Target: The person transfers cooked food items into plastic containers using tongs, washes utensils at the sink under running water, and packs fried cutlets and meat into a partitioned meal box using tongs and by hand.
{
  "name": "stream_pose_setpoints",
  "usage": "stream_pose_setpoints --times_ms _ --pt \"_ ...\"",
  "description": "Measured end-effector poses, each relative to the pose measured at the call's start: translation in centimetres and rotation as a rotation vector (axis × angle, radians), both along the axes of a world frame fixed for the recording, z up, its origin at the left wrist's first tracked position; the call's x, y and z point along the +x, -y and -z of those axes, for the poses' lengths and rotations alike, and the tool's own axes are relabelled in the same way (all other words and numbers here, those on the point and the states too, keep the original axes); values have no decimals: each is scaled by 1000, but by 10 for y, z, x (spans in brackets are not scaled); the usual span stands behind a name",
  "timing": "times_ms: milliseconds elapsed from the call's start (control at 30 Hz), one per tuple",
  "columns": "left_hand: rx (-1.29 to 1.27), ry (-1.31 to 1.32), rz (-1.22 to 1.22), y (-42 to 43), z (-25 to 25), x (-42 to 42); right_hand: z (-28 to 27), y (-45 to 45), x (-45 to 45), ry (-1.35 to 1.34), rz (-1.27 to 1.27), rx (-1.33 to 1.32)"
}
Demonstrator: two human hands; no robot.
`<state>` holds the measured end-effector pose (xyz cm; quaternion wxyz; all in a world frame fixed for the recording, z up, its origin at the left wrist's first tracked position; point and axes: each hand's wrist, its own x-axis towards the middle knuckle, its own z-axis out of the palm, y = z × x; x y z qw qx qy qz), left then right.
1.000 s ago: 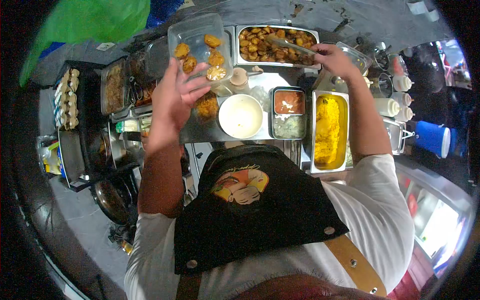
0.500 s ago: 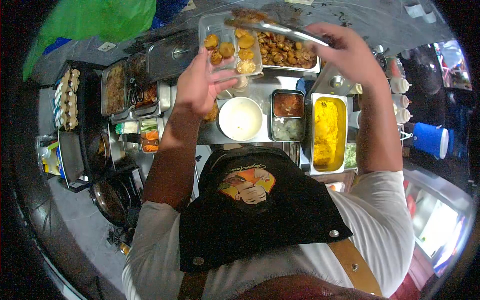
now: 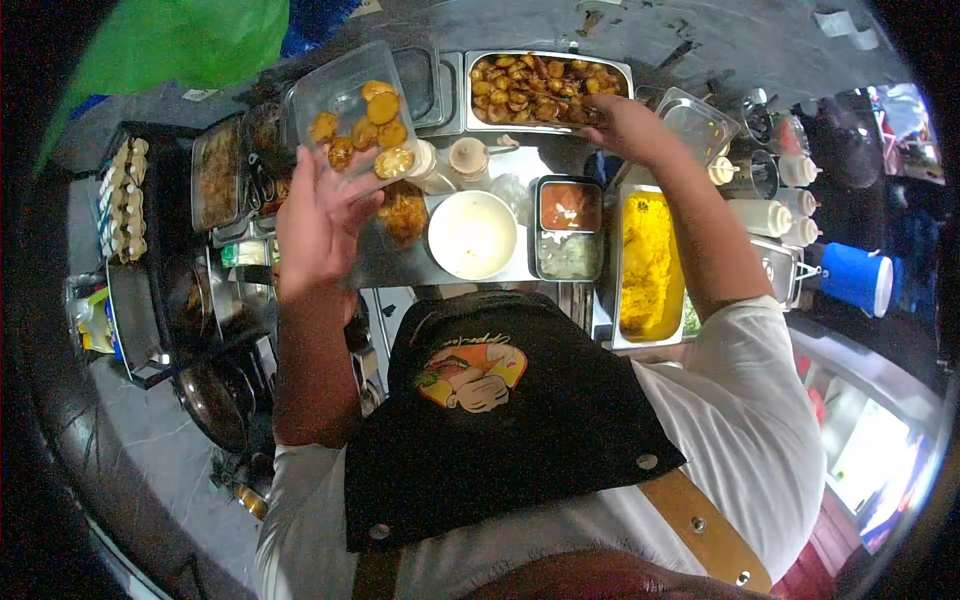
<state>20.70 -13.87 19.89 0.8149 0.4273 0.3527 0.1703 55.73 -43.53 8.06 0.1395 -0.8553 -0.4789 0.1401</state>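
Note:
My left hand [image 3: 318, 228] holds a clear plastic container [image 3: 335, 92] from below and at its near edge, tilted a little. Several round golden-brown slices [image 3: 366, 132] lie in it, probably potato. My right hand [image 3: 630, 128] is closed around tongs [image 3: 562, 97], whose tips reach into a steel pan [image 3: 478, 124] of glazed brown chunks [image 3: 535, 78]. The tong tips are hard to make out among the chunks. Below the container are a squeeze bottle [image 3: 432, 172] and a white bowl [image 3: 473, 236] with a pale creamy content.
A black tray with red sauce [image 3: 570, 207] and chopped white pieces [image 3: 566, 255] stands right of the bowl. Beside it is a steel pan of yellow food [image 3: 648, 265]. Squeeze bottles [image 3: 760, 215] stand at right, an egg carton [image 3: 125, 205] at far left.
My left hand has carried the container left, away from the brown chunks. My right hand has brought the tongs from above the container down into the pan.

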Motion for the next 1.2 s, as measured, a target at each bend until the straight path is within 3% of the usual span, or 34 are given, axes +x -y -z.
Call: stream_pose_setpoints --times_ms 67,267,467,800,867,900,1000,1133,1200 --pt "-25 -1 -19 -2 0 -4 20 -6 2 82 -82 125" --pt "-48 42 -21 -8 2 -15 19 -20 -7 123 -55 62" --pt "-8 -2 -26 -7 4 -14 -2 -21 -12 51 14 -43" --pt "53 -50 17 2 -7 1 7 9 11 -218 194 203" --pt "37 -92 19 4 -7 10 -26 17 13 -403 192 236" --pt "28 -109 24 4 -7 16 -71 12 -10 -441 275 251" --pt "44 -40 102 4 6 23 -109 4 -21 -546 222 359" --pt "51 -3 130 17 11 39 -158 -23 -64 -556 22 436" --pt "27 14 130 22 7 45 -159 -20 -65 -488 52 416"
